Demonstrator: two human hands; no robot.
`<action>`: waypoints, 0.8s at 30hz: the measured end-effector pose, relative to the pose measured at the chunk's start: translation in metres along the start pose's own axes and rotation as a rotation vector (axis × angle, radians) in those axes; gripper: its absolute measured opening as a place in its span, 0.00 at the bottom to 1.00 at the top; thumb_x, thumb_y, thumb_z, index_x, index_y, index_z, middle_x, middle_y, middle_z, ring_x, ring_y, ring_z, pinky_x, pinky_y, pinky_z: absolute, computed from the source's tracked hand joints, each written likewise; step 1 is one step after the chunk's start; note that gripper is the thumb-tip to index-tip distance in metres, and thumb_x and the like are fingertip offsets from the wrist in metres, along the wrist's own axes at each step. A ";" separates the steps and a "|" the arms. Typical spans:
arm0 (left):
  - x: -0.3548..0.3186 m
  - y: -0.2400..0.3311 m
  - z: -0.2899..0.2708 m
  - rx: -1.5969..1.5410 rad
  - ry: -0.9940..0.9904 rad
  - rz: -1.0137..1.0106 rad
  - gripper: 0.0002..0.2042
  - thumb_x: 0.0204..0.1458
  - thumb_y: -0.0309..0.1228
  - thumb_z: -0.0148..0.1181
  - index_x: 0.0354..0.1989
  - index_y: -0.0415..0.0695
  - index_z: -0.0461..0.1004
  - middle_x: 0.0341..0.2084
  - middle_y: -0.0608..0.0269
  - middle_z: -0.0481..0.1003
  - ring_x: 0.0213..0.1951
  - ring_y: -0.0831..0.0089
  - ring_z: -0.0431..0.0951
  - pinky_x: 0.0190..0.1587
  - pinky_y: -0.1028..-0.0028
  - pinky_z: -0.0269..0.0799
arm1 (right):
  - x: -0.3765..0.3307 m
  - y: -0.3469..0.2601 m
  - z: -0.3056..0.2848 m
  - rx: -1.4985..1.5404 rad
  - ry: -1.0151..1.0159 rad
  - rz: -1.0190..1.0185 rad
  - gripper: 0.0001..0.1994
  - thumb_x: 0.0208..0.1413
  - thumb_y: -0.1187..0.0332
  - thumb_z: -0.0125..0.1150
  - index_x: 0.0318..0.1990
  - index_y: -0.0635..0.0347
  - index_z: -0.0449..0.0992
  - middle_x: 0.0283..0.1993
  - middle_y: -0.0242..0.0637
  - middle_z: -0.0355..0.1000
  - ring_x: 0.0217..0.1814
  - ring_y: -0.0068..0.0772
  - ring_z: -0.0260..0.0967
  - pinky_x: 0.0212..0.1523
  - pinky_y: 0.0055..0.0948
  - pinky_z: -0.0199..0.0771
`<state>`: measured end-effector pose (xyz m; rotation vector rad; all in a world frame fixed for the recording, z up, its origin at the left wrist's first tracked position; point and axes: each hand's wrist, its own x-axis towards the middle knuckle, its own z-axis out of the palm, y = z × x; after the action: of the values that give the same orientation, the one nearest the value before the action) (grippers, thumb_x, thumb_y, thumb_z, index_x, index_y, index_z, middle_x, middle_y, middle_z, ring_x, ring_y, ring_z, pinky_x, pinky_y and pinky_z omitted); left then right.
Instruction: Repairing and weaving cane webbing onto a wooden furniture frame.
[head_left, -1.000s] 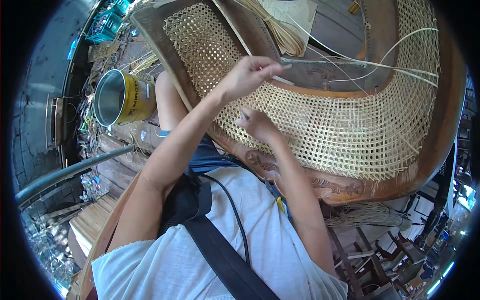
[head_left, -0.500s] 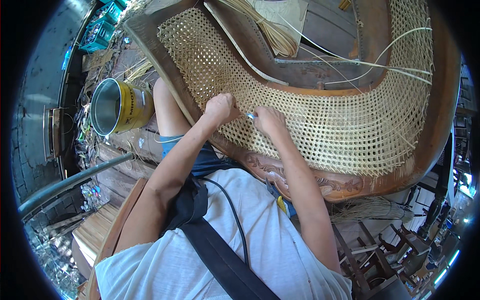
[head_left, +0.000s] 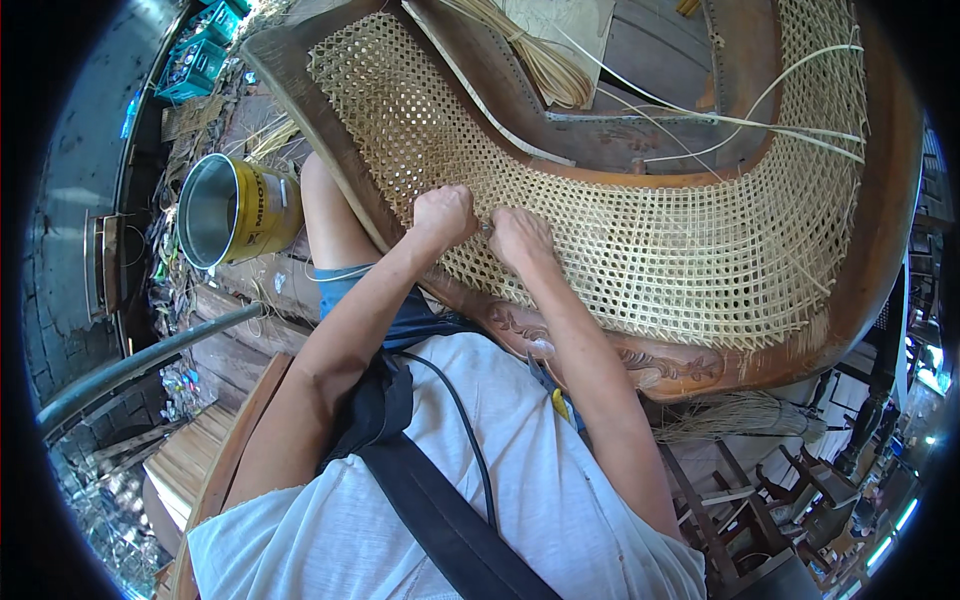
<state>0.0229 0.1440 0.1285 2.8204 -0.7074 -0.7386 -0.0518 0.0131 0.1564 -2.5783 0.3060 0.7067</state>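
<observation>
At twelve o'clock, left hand [head_left: 445, 215] and right hand [head_left: 522, 238] curl narrow over cane [head_left: 680, 270] (contents unclear) — light, steady pressure should spare it.

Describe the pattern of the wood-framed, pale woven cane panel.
The panel shows an open lattice of small holes, seen best in the head view.

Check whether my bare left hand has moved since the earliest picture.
Yes. Your bare left hand has moved toward you and leftward, away from the inner edge of the curved brown wooden frame.
</observation>
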 end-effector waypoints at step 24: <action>-0.015 0.025 -0.008 -0.331 0.032 0.159 0.15 0.56 0.43 0.56 0.40 0.45 0.81 0.29 0.46 0.80 0.35 0.52 0.81 0.42 0.58 0.77 | -0.024 0.049 -0.087 -0.018 0.005 0.265 0.18 0.52 0.52 0.66 0.28 0.61 0.78 0.29 0.41 0.76 0.32 0.35 0.74 0.38 0.40 0.71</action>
<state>0.0048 0.1292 0.1479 2.4419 -0.7192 -0.7076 -0.0502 -0.0689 0.2183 -2.5831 0.6546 0.7963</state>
